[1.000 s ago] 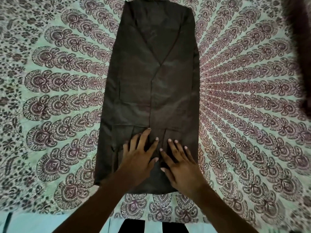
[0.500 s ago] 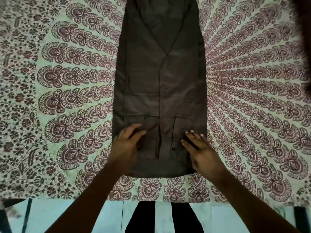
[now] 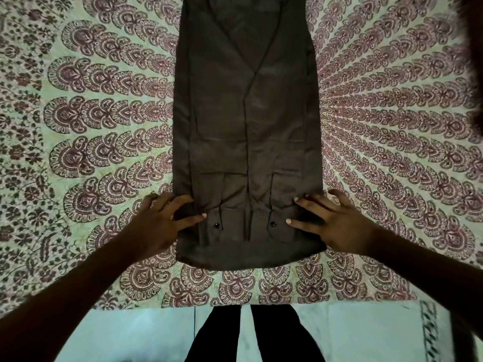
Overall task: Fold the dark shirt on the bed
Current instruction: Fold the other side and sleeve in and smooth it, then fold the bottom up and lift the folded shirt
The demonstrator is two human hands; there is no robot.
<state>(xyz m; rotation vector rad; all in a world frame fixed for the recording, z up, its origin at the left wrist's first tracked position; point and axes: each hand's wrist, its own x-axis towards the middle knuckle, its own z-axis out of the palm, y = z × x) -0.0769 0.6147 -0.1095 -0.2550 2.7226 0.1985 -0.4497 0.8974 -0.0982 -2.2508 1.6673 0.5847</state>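
**Dark shirt narrowed to a strip; the crosswise folds are left**

The bed, under a pale green cotton sheet printed with maroon paisley fans (image 3: 104, 131), fills most of the view. Below its near edge are a strip of pale floor (image 3: 352, 333) and the person's dark trouser legs (image 3: 222, 335). A dark blurred shape (image 3: 473, 61) at the upper right corner cannot be identified.

The dark brown woven shirt (image 3: 245, 121) lies flat in the middle of the sheet as one long narrow rectangle, its far end cut off by the top of the view. Both sides look turned in toward the centre, and the sleeves run down the middle with their cuffs close to the near hem. I judge the lengthwise folding done and fairly even. What remains is bringing the near end up toward the collar, once or twice, to make a compact packet.

The left hand (image 3: 159, 226) rests over the shirt's left edge near the hem and the right hand (image 3: 337, 226) over the right edge, at about the same height. Each has its fingers stretched out and spread on the cloth, pressing rather than gripping. Whether a thumb is tucked beneath either edge cannot be seen.

Two small dark round cuff buttons (image 3: 216, 225) (image 3: 273, 224) sit between the fingertips.

No brand mark, label or legible writing appears on the shirt, the sheet or anything else.
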